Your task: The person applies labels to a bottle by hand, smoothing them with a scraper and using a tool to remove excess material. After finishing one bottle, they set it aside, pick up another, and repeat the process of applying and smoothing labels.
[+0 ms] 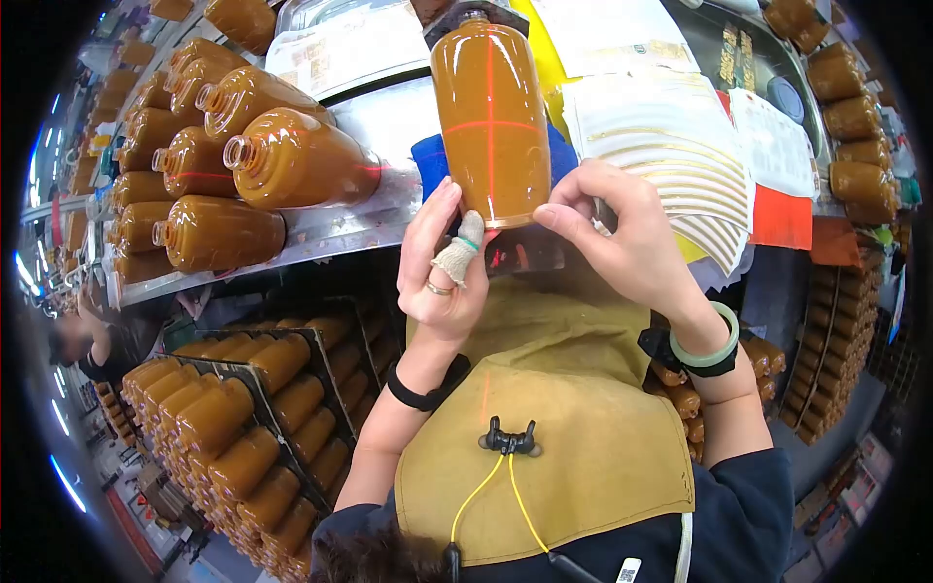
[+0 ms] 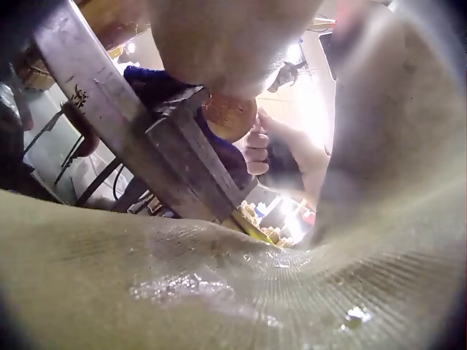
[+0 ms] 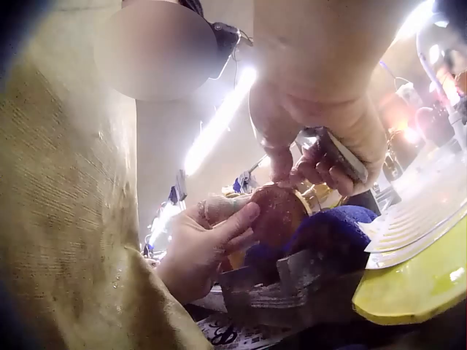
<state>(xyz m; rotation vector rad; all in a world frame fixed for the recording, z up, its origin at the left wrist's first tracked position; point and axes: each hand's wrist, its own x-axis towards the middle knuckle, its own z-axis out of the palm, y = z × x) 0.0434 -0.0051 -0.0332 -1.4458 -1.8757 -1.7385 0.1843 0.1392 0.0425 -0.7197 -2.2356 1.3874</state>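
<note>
An amber glass bottle lies on its side on a blue padded rest, base toward the person. A red light cross falls on its side. At the base's left edge my left hand grips the bottle, one digit wearing a cloth finger cover. In the right wrist view its thumb presses beside the round base. My right hand has its thumb tip at the base's right corner. Its curled fingers hold a grey, flat, block-like tool, mostly hidden in the head view.
More amber bottles lie on the bench at left. White sheets with gold curved strips are fanned out at right, near an orange-red sheet. Racks of bottles stand below at left. A dark metal block meets the bottle's neck.
</note>
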